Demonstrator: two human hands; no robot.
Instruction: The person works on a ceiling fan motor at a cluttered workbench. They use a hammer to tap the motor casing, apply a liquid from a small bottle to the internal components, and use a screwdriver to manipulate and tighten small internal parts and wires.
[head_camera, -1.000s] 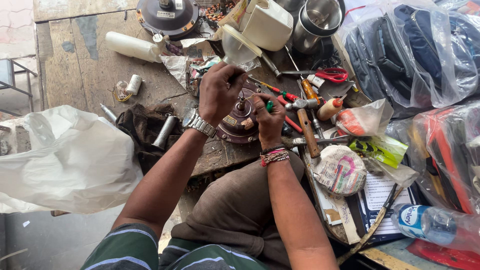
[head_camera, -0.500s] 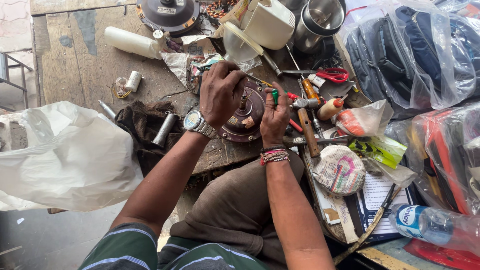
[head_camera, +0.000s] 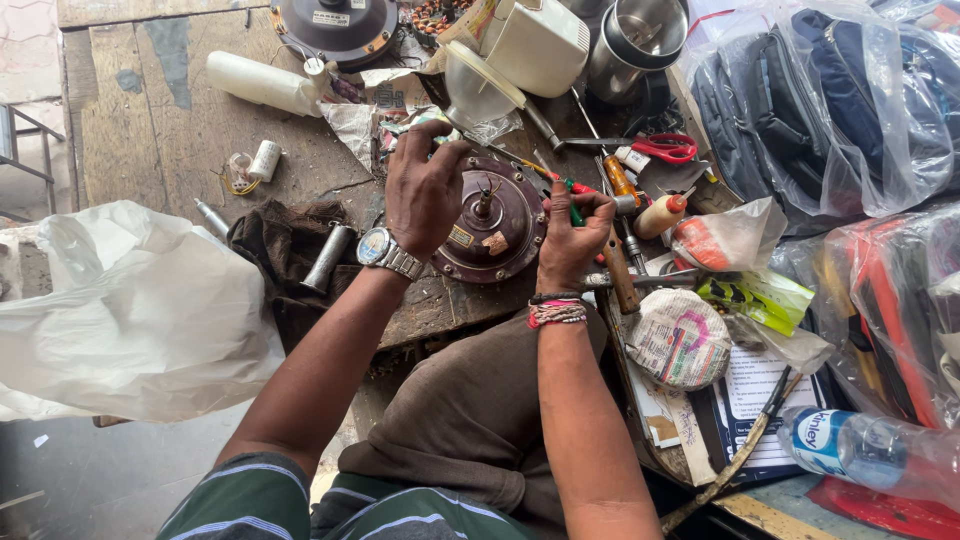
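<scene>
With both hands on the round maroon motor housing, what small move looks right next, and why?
Probably steady the maroon housing with the left hand and bring the green-handled screwdriver in the right hand down to its rim. The tool is gripped right beside the housing, and the left hand already braces the opposite edge.

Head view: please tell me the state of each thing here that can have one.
Left hand: gripping the rim of the maroon motor housing.
Right hand: closed on a green-handled screwdriver.
Maroon motor housing: lying flat, shaft up.
Red scissors: closed.
Steel jar: open, no lid.
Water bottle: lying on its side.
</scene>
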